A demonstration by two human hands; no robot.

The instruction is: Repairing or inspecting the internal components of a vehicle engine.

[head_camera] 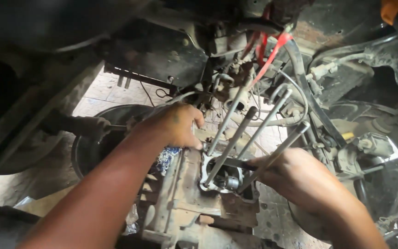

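Steel studs (pixel 236 133) (four) rise between left hand (pixel 177 123), clenched, and right hand (pixel 295 177) grasping one.

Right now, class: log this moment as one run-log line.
left hand: on engine block | right hand: holding tool by studs | red wires above

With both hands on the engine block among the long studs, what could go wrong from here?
1. The right hand works between the four long studs; if it slips, its fingers could hit one.
2. The open hole in the engine block is uncovered, so dirt or a small part might fall in.
3. The left hand lies near loose wires, which could snag.
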